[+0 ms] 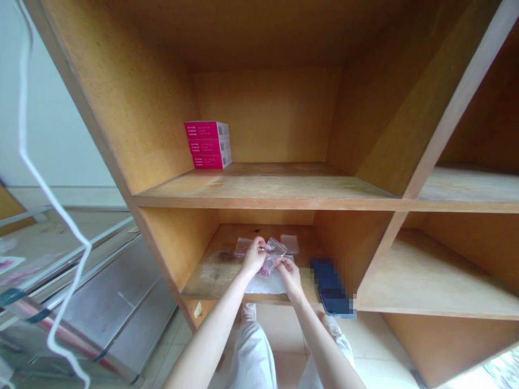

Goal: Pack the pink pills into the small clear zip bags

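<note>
My left hand (254, 256) pinches the upper left edge of a small clear plastic bag (275, 247) over the lower shelf. My right hand (288, 270) is closed at the lower right side of the same bag. Small pink-red pieces (266, 267) show in or just under the bag; which of these I cannot tell. A white sheet (265, 284) lies beneath the hands at the shelf's front edge. Behind the hands, another clear bag (240, 246) with pink contents lies at the left and a flat clear bag (289, 243) at the right.
Three magenta boxes (210, 146) are stacked on the upper shelf (267, 186). A dark, pixelated flat object (330, 286) lies at the right of the lower shelf (211, 273). A white cable (40, 181) hangs at the left, before a metal-framed cart (121, 292).
</note>
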{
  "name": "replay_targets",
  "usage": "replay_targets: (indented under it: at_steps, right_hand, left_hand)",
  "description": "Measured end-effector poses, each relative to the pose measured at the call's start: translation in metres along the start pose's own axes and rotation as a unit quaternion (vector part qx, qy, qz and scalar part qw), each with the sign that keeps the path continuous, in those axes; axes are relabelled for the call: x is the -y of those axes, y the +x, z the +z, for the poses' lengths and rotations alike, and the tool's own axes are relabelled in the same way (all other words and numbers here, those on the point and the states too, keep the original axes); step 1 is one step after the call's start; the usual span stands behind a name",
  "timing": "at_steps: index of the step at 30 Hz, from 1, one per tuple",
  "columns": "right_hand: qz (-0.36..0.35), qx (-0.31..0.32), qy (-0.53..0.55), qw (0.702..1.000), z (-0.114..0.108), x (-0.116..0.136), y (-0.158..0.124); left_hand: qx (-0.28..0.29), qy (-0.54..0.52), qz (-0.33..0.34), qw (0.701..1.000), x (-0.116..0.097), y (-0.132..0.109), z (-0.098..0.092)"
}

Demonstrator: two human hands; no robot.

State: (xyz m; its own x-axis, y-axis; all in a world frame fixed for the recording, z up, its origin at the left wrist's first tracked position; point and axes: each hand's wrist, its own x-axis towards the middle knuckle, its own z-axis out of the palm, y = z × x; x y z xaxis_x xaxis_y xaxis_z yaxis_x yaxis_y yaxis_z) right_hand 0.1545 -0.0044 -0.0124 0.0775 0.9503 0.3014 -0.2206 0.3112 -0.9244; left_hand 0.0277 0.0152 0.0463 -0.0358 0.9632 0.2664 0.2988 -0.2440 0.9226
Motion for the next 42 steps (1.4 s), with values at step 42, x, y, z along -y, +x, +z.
replay_targets:
  at_steps: [42]
  right_hand:
    - [-0.088,-0.013,-0.111,0.99,0.003,0.014,-0.007]
  left_hand:
    - [0.064,0.414,0.137,0.897,-0.033,-0.024,0.004]
